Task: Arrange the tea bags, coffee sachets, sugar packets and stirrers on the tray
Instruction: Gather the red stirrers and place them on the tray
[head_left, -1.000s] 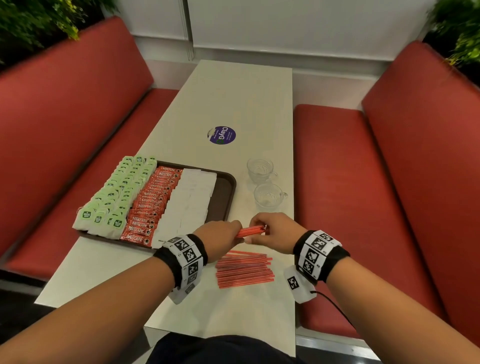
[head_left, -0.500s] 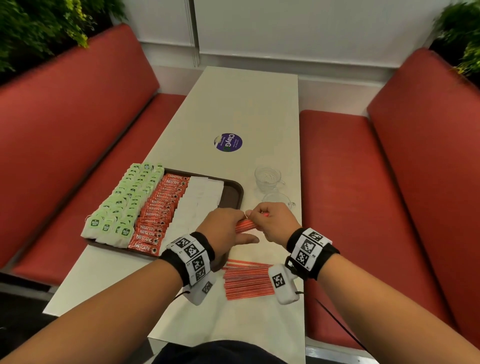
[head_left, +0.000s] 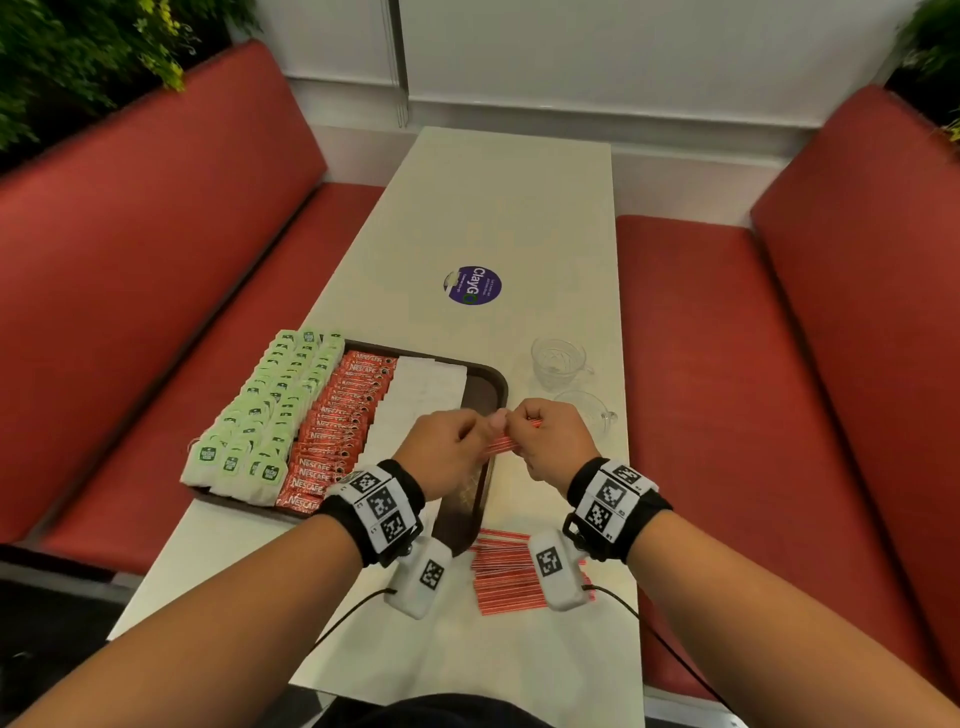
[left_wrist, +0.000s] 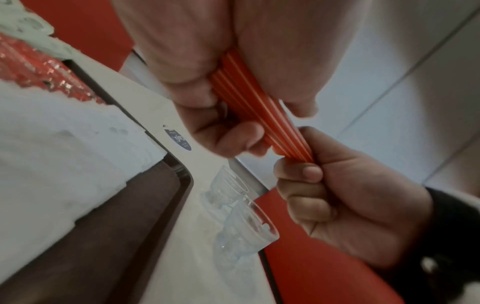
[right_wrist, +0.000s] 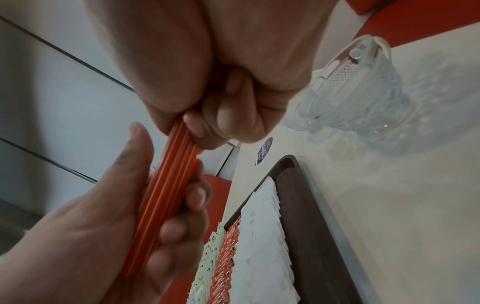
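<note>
A small bundle of red stirrers is held between both hands above the tray's near right corner. My left hand grips one end with curled fingers, and my right hand grips the other end. The brown tray carries rows of green tea bags, red coffee sachets and white sugar packets; its right strip is bare. A loose pile of red stirrers lies on the table under my wrists.
Two clear glass cups stand on the white table just right of the tray. A round purple sticker lies farther back. Red benches flank the table on both sides.
Both hands have lifted the stirrer bundle from above the loose pile and carried it forward to the tray's near right corner. The head view has shifted closer.
</note>
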